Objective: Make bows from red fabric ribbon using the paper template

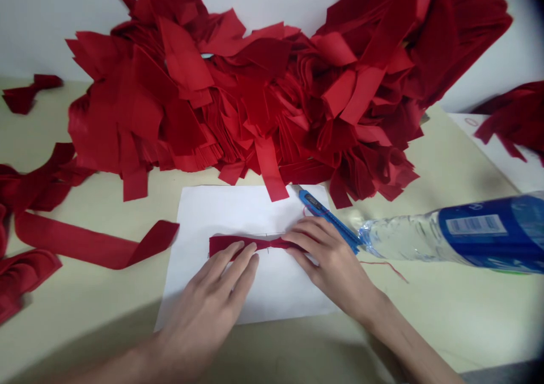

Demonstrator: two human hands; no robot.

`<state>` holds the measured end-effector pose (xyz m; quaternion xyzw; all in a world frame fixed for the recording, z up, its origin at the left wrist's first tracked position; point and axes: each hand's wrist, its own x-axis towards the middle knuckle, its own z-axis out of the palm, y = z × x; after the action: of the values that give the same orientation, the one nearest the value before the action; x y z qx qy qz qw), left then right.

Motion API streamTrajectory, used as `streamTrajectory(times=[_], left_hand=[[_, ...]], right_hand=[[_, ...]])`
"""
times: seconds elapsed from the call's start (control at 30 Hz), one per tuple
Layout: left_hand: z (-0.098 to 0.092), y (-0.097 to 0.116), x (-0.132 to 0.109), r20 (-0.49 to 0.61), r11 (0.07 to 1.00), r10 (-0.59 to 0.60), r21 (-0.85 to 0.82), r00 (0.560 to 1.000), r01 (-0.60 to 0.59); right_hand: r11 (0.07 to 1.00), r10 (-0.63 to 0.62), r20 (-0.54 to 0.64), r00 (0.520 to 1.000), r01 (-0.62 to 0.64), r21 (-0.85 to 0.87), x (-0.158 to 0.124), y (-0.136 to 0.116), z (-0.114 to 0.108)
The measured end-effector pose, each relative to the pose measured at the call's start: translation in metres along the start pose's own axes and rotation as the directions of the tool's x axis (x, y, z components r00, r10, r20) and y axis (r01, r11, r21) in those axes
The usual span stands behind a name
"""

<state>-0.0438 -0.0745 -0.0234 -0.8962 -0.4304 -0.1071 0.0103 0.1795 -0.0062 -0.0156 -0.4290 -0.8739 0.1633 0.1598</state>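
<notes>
A dark red velvet ribbon bow (229,246), narrow at its middle, lies across a white sheet of paper (238,208) with small pen marks near the bow. My left hand (212,296) rests on the bow's left half with fingers stretched out; its thumb is hidden. At the other end, my right hand (325,256) has its fingers closed over the bow and covers most of that side. Just beyond the right hand, a blue utility knife (327,214) lies partly on the paper, with a thin red thread (389,268) near it.
A large heap of red ribbon pieces (255,101) fills the back of the table. More loose ribbon (85,237) lies at the left. On the right, a clear plastic bottle (416,237) with a blue label lies on its side. Further red pieces (518,118) sit at the far right.
</notes>
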Motion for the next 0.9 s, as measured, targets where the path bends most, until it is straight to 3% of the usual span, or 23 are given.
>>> streamTrajectory(times=[0.17,0.37,0.67,0.9], left_hand=[[0.004,-0.001,0.000,0.076,0.996,0.014,0.087,0.997,-0.020],[0.004,0.002,0.004,0.022,0.985,0.031,0.171,0.999,-0.035],[0.017,0.011,-0.001,-0.069,0.965,0.011,0.263,0.998,0.007],[0.019,0.012,-0.002,-0.078,0.965,0.011,0.263,0.997,0.010]], right_hand=[[0.999,0.009,-0.003,1.000,-0.009,0.040,0.001,0.002,0.000],[0.994,0.014,-0.037,0.999,-0.010,0.108,-0.003,0.008,0.001],[0.988,-0.152,-0.190,0.970,0.143,-0.063,-0.027,0.021,0.010],[0.984,-0.139,-0.261,0.955,0.105,-0.142,-0.042,0.029,0.008]])
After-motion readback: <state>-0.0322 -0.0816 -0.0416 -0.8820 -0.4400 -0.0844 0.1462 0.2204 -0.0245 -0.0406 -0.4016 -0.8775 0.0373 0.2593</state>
